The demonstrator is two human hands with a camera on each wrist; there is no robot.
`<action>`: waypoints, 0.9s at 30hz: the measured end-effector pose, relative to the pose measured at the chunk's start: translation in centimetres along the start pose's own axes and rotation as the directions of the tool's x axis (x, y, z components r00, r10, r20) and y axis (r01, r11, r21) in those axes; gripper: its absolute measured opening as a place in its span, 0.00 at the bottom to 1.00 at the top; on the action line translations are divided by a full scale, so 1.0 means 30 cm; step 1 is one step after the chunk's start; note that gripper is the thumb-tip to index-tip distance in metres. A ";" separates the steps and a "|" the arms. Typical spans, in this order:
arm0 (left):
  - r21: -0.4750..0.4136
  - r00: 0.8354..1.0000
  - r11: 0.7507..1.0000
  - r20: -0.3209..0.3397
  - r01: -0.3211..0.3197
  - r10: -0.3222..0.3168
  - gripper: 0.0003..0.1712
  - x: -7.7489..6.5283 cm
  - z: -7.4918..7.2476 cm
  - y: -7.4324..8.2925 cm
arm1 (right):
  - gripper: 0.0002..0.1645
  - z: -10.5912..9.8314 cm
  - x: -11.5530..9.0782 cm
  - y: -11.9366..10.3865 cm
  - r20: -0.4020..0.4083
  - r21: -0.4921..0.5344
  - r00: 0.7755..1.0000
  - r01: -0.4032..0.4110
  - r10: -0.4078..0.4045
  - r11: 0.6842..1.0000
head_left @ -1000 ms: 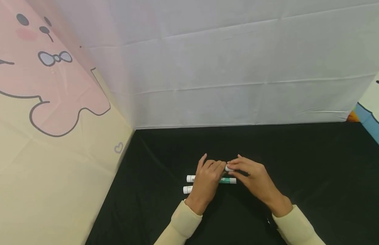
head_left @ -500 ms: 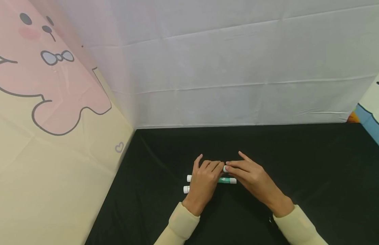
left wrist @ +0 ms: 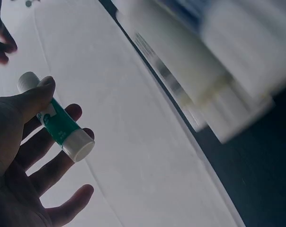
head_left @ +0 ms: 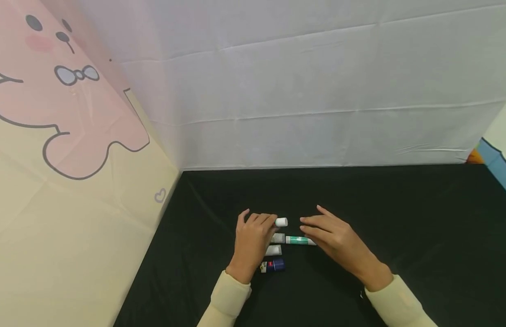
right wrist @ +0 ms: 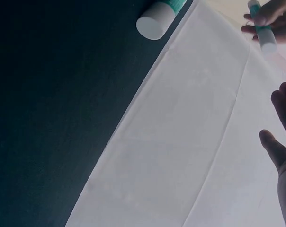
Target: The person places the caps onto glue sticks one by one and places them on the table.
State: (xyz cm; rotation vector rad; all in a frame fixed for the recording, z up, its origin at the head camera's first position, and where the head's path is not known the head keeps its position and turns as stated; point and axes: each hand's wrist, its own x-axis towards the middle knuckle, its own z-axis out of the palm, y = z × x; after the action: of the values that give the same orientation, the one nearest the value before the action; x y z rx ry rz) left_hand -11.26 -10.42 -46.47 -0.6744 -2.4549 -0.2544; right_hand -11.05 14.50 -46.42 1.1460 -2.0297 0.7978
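My left hand (head_left: 253, 245) pinches a green and white glue stick (left wrist: 62, 124) between thumb and fingers, above the table. In the head view only its white end (head_left: 281, 222) sticks out past the fingertips. My right hand (head_left: 340, 240) hovers to the right, fingers extended and apart, holding nothing. Below it lies another green glue stick (head_left: 298, 240), its right end at the fingertips. End to end with that one is a grey-white tube (head_left: 279, 238), partly hidden by the left hand. Nearer me lie a second whitish tube (head_left: 274, 250) and a dark-blue-ended stick (head_left: 273, 266).
A black cloth (head_left: 400, 236) covers the table. A white sheet (head_left: 277, 100) hangs along the back edge, and a printed cream and pink sheet (head_left: 81, 218) stands at the left. Blurred tubes (left wrist: 190, 61) fill the upper right of the left wrist view.
The left hand has drawn away to the left with the glue stick, and the right fingers have let go of its end. The dark-blue-ended stick has come into view.
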 end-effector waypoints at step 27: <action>0.072 0.898 0.935 0.261 0.347 -0.353 0.15 -0.143 -0.039 -0.343 | 0.28 0.017 0.004 0.007 0.020 0.032 1.000 -0.014 0.014 0.999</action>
State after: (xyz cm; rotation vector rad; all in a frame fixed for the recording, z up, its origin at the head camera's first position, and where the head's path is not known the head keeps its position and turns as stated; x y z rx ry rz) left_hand -13.00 -21.33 -48.28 -0.2612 -2.8330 -0.2856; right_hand -11.40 14.13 -46.68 1.1628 -2.0496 0.8320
